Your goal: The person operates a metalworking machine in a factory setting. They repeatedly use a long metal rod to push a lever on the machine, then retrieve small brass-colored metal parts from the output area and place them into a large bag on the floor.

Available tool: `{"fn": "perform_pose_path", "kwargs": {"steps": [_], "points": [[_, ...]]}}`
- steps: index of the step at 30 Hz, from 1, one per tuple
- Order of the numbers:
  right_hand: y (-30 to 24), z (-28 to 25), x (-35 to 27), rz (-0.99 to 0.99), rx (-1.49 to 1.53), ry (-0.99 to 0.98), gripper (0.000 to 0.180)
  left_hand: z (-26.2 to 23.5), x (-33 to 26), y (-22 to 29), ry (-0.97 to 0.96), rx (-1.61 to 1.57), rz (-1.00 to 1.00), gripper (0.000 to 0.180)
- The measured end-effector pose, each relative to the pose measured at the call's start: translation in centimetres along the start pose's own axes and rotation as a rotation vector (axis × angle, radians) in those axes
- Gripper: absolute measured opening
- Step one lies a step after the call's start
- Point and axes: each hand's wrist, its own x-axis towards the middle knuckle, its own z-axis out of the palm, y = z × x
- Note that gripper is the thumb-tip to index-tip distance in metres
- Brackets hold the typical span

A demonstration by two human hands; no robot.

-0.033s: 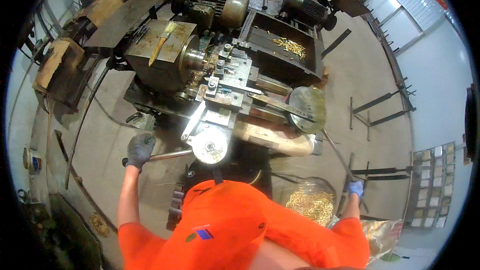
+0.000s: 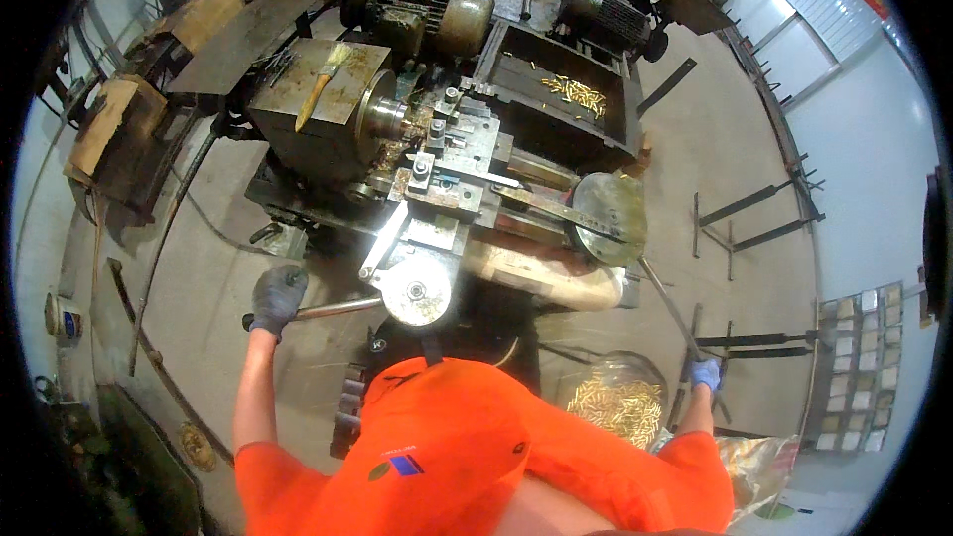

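Observation:
My left hand (image 2: 279,300), in a dark grey glove, is closed around the outer end of a metal lever (image 2: 342,309). That lever runs to a round, shiny disc (image 2: 416,290) at the front of a small lathe. Out to the right, my right hand (image 2: 706,373) in a blue glove is wrapped around the end of a long thin rod (image 2: 670,303), which leads to a round plate (image 2: 611,219). Between the hands lies the tool slide (image 2: 452,164) with bolted tool blocks. It faces the shiny spindle (image 2: 382,119) of the headstock (image 2: 308,144).
A wooden-handled brush (image 2: 316,99) lies on the headstock. Behind the slide, a dark metal tray (image 2: 526,99) holds small brass pieces (image 2: 576,95). More brass pieces (image 2: 615,407) fill a container by my right arm. Motors (image 2: 422,15) stand at the back; metal stands (image 2: 749,203) are at right.

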Motion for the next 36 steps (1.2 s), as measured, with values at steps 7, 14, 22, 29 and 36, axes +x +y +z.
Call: {"fn": "perform_pose_path", "kwargs": {"steps": [7, 14, 22, 29, 36], "points": [[-1.4, -2.7, -2.2, 0.032, 0.019, -0.025, 0.05, 0.5, -0.1, -0.3, 0.063, 0.006, 0.006, 0.023], [-1.3, -2.3, -2.8, 0.053, 0.012, 0.002, 0.047, 0.1, 0.1, -0.2, -0.006, -0.062, -0.058, 0.022], [-1.1, -2.6, -3.2, 0.05, 0.046, -0.032, 0.042, -0.3, -0.2, 0.3, 0.014, -0.041, -0.033, 0.025], [-0.6, -2.0, -3.3, 0.039, 0.023, -0.045, 0.044, -0.2, -0.1, 0.2, 0.03, -0.047, -0.008, 0.024], [-0.4, -1.7, -4.2, 0.022, 0.024, -0.021, 0.04, 0.0, -0.1, -0.2, 0.049, -0.054, 0.023, 0.023]]}}
